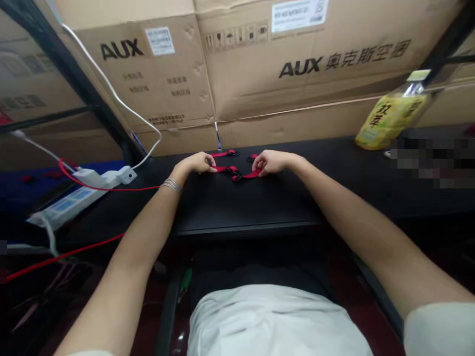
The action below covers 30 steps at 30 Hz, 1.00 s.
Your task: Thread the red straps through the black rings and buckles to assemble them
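Left-hand grip (pixel 200 162) and right-hand grip (pixel 273 162) pinch narrow red straps

Between finger and thumb, the left-hand grip grasps the end of a narrow, flat red fabric strap (pixel 221 169); the right-hand grip is closed on a second red fabric strap (pixel 252 174) of like width. Both lie low over the flat black counter (pixel 241 205), their long axes running left to right, roughly along its near edge. Their small black fittings (pixel 235 171) come together in the gap, right of the left hand and left of the right; neither hand is clearly nearer, and whether the fittings are linked cannot be told.

Just beyond the left fingers lies a far red strip with a black ring (pixel 222 154). Farther left sit a white plastic power strip (pixel 83 194) and a thin red cord (pixel 122 189) reaching the left wrist. Well to the right leans a clear plastic bottle with a yellow label (pixel 393 116). Large brown cardboard boxes (pixel 245 91) stand along the far side.
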Tool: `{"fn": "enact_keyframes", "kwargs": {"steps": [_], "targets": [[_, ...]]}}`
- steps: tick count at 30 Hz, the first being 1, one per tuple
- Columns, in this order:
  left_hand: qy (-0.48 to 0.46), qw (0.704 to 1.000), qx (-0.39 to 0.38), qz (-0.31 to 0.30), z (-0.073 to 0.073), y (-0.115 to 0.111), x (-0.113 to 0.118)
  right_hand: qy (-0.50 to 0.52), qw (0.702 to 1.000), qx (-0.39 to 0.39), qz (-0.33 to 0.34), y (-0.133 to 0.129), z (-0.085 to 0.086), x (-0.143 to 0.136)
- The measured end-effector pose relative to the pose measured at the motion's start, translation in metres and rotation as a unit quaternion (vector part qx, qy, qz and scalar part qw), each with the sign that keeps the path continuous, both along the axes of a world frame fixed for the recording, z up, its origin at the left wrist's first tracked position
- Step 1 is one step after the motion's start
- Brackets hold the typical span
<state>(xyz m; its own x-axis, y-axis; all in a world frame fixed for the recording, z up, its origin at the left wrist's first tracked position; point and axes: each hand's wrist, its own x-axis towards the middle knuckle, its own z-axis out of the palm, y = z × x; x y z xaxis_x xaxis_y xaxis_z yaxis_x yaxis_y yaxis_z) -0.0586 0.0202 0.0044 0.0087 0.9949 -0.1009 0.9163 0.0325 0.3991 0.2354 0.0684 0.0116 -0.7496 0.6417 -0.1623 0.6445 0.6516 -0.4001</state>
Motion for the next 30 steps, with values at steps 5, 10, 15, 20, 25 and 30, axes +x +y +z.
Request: {"fn": "enact_keyframes", "kwargs": {"steps": [5,10,15,20,25,30], "targets": [[-0.019,1.000,-0.019,0.009,-0.002,0.003,-0.002,-0.058,0.995,0.076,-0.010,-0.016,0.011,-0.001],[-0.030,0.999,-0.024,0.015,0.000,0.001,-0.001,-0.078,0.992,0.095,-0.030,-0.024,0.016,-0.003],[-0.040,0.999,-0.027,0.010,-0.001,0.001,-0.002,-0.075,0.993,0.084,-0.020,-0.022,0.015,-0.003],[-0.040,0.999,-0.021,0.006,-0.001,0.000,0.000,-0.069,0.995,0.072,-0.009,-0.019,0.013,-0.003],[-0.040,0.999,-0.020,0.003,0.001,-0.001,0.003,-0.062,0.996,0.059,-0.010,-0.018,0.011,-0.004],[-0.049,0.998,-0.024,0.000,0.002,-0.001,0.004,-0.069,0.995,0.064,-0.009,-0.019,0.012,-0.004]]}}
